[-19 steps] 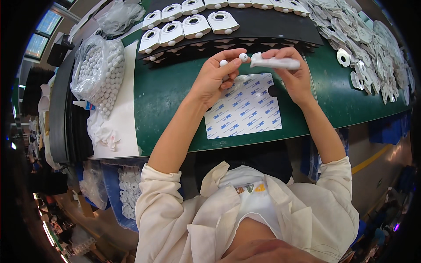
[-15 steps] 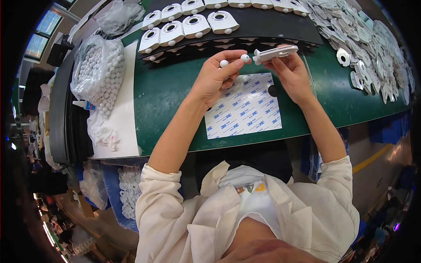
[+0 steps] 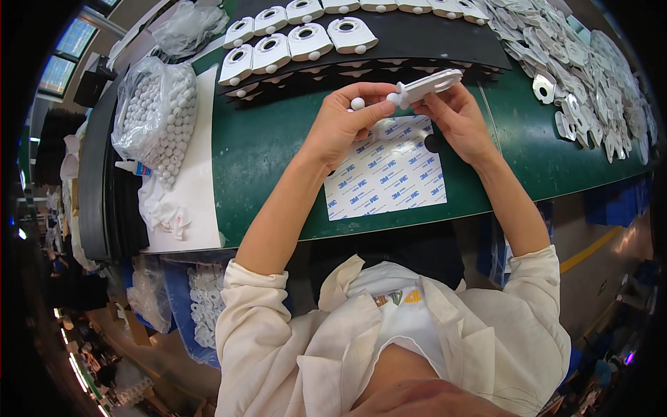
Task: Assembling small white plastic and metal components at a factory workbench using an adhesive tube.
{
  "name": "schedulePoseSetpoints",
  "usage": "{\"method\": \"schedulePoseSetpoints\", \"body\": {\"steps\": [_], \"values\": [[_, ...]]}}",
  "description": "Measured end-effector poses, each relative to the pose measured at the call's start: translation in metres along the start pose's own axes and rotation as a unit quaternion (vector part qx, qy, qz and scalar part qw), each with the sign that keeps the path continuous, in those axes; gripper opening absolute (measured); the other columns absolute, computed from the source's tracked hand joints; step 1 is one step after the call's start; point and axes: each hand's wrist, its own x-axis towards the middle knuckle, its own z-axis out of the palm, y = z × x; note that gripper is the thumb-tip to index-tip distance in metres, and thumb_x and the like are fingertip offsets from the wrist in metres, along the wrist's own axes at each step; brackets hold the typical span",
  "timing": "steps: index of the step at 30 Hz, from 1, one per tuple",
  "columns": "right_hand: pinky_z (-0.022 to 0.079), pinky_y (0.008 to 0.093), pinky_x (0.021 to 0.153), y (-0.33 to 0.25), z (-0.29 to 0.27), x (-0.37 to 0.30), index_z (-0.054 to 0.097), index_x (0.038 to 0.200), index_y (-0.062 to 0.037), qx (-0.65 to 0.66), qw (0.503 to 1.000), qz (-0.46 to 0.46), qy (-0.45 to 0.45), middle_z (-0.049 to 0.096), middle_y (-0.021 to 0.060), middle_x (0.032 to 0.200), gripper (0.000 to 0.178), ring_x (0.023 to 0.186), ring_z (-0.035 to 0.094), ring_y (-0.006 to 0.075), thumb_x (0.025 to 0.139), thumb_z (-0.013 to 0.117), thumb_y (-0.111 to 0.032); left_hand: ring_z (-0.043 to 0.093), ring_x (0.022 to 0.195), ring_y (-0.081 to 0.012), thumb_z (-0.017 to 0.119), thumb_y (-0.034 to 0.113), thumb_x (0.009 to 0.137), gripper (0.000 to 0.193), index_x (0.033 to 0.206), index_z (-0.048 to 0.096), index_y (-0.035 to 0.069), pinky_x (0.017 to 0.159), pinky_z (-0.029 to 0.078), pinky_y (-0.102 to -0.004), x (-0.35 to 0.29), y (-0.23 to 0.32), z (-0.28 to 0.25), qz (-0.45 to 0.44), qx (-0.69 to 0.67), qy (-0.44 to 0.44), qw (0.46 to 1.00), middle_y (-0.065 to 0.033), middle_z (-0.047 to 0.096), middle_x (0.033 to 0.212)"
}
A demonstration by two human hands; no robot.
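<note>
My left hand point(image 3: 351, 119) pinches a small white ball point(image 3: 394, 99) between thumb and fingers. This ball meets the knobbed end of a flat white plastic part point(image 3: 432, 85). My right hand point(image 3: 458, 124) grips that part by its other end, tilted above the table. A second white ball point(image 3: 357, 103) is tucked in the curled fingers of my left hand. Below both hands lies a white sheet with blue print point(image 3: 385, 174), a round black piece point(image 3: 433, 144) at its right edge.
Finished-looking white parts with balls point(image 3: 306, 42) stand in rows on stacked black boards point(image 3: 445, 52) at the back. A clear bag of white balls point(image 3: 156, 111) sits left. Many loose white parts point(image 3: 577, 76) are heaped right. A blue bin point(image 3: 182, 306) stands below the table edge.
The pinched ball and the knobbed end of the white part were apart and now touch. The part has shifted slightly left and tilts more upward at its far end.
</note>
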Motion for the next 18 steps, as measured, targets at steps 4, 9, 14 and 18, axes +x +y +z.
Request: {"method": "schedulePoseSetpoints", "body": {"steps": [4,9,14,18], "values": [[0.047,0.028,0.081,-0.006,0.002,-0.002,0.043,0.119,-0.0044,0.013,0.998,0.054,-0.012,0.056,0.0064,0.103,0.031,0.088,0.057,0.0147,0.09,0.053,-0.011,0.048,0.06,-0.0038,0.076,0.018,0.07,0.023,0.091,0.068,0.011,0.049,0.034,-0.017,-0.001,0.001,0.002,0.023,0.088,0.006,0.996,0.0032,0.057,0.071],[0.045,0.0245,0.072,-0.005,-0.003,-0.002,0.042,0.12,-0.004,-0.033,0.998,0.019,-0.055,0.056,0.0049,0.097,0.033,0.077,0.056,0.0116,0.089,0.053,-0.012,0.05,0.06,-0.005,0.077,0.016,0.068,0.023,0.089,0.068,0.008,0.052,0.039,-0.0194,-0.001,0.002,0.003,0.027,0.137,0.016,0.99,0.0013,0.059,0.072],[0.046,0.0252,0.07,-0.008,-0.002,-0.003,0.042,0.12,-0.0044,-0.045,0.995,-0.017,-0.085,0.058,0.0046,0.097,0.035,0.078,0.056,0.0104,0.088,0.055,-0.013,0.049,0.06,-0.0044,0.077,0.013,0.068,0.022,0.086,0.067,0.005,0.053,0.039,-0.0178,-0.001,-0.001,0.003,0.07,0.121,-0.037,0.99,0.0033,0.052,0.063],[0.044,0.0234,0.071,-0.026,-0.002,0.011,0.043,0.12,-0.0033,-0.109,0.989,-0.095,-0.019,0.06,0.0028,0.094,0.037,0.079,0.055,0.0081,0.086,0.057,-0.009,0.045,0.057,-0.0034,0.075,0.013,0.07,0.024,0.089,0.065,0.004,0.049,0.036,-0.0165,0.004,-0.004,0.002,0.043,0.082,-0.016,0.996,0.004,0.049,0.063]]}}
